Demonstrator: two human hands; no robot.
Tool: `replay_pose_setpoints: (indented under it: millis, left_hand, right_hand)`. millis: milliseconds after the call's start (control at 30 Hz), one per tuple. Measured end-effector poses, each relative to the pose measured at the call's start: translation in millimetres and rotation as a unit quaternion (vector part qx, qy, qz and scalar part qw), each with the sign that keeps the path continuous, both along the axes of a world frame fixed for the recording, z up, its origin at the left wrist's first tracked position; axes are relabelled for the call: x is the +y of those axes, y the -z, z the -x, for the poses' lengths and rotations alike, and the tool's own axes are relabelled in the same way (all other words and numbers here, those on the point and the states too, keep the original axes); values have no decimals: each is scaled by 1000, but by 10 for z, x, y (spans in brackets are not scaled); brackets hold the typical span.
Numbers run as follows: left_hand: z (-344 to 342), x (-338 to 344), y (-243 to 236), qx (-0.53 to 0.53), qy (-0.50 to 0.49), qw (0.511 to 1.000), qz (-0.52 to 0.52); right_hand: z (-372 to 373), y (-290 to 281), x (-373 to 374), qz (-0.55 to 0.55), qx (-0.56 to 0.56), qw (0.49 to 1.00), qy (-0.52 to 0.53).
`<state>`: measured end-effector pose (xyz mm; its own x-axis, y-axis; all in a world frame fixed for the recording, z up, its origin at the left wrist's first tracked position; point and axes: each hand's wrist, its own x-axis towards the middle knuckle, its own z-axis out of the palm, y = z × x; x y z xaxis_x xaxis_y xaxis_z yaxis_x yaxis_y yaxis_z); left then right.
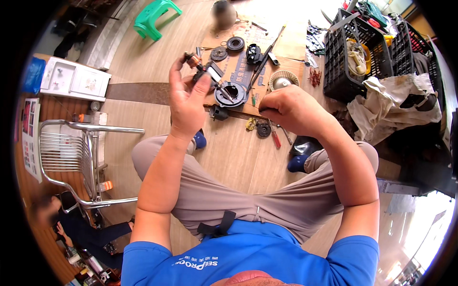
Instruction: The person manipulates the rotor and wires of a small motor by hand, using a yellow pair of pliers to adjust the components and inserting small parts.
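Left hand (187,104), fingers part-closed on copper-wound part (193,60), near round grey housing (221,98); right hand (292,107), fingers curled, contents indeterminable; step, seemingly handling; next move, presumably calling for steady grip.

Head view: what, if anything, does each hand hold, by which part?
Left hand: metal part, apparently by its coppery end. Right hand: cannot tell.
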<state>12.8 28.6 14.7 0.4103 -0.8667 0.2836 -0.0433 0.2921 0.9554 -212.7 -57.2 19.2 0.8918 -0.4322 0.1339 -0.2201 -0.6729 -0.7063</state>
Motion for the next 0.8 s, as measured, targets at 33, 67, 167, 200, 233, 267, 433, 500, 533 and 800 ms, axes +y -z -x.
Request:
replay_pose_setpoints:
  millis: [33,67,167,200,233,267,433,500,533,800]
  left_hand:
    - [-60,27,-17,-20,3,999,-44]
    - [-103,30,-20,-22,2,999,-43]
    - [-167,26,-26,143,54,988,22]
    - [-179,27,-43,142,54,988,22]
    - [-197,25,-60,168,59,984,27]
    - [-208,19,-64,196,65,978,32]
    - [-224,3,-45,216,101,971,12]
    - [-204,6,-47,212,115,970,11]
    - [-197,14,-46,181,119,976,8]
    - [29,77,-7,115,158,981,-20]
  right_hand:
    - [-7,40,11,21,41,999,14]
    - [-22,57,18,42,80,996,26]
    - [-96,35,27,-11,80,994,69]
    - [-114,28,25,-47,68,992,92]
    - [-133,22,20,-47,67,992,91]
    - [-141,17,14,-64,70,991,99]
    - [-151,106,-9,-79,71,990,90]
    - [-141,101,-13,-88,107,990,16]
    - [-145,119,-16,-89,108,990,17]
    - [-294,105,72,-359,-107,924,77]
